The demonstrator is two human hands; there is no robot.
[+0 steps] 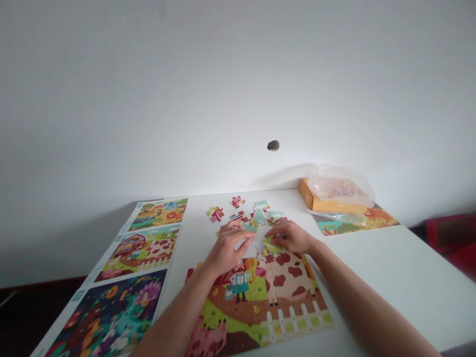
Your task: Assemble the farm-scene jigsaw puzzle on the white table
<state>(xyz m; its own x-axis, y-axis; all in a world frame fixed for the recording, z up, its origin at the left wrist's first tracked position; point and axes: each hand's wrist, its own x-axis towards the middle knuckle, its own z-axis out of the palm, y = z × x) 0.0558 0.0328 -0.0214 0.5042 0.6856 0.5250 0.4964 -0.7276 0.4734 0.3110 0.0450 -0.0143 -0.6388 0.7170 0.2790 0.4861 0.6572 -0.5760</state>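
Three printed pictures (145, 250) lie in a column along the left side of the white table (386, 277): a lion scene farthest off, a cow in the middle, dark night animals nearest. Right of them, near the wall, loose puzzle pieces (216, 214) are scattered, some with red barns, others pale green. Just this side of them is the left hand (227, 247), thumb and forefinger stretched rightward, their tips slightly apart. Below the hands spreads the farm puzzle (290, 277), largely joined, showing a farmer, a spotted cow, a pig and a white fence; its upper edge is uneven. The right hand (289, 235) bends over that edge, above the cow, fingers curled down at a yellow-green part; whether they grip a piece I cannot tell. Farther right, an orange box (307, 195) carries a clear plastic bag (340, 183), with an animal picture (357, 225) just in front.
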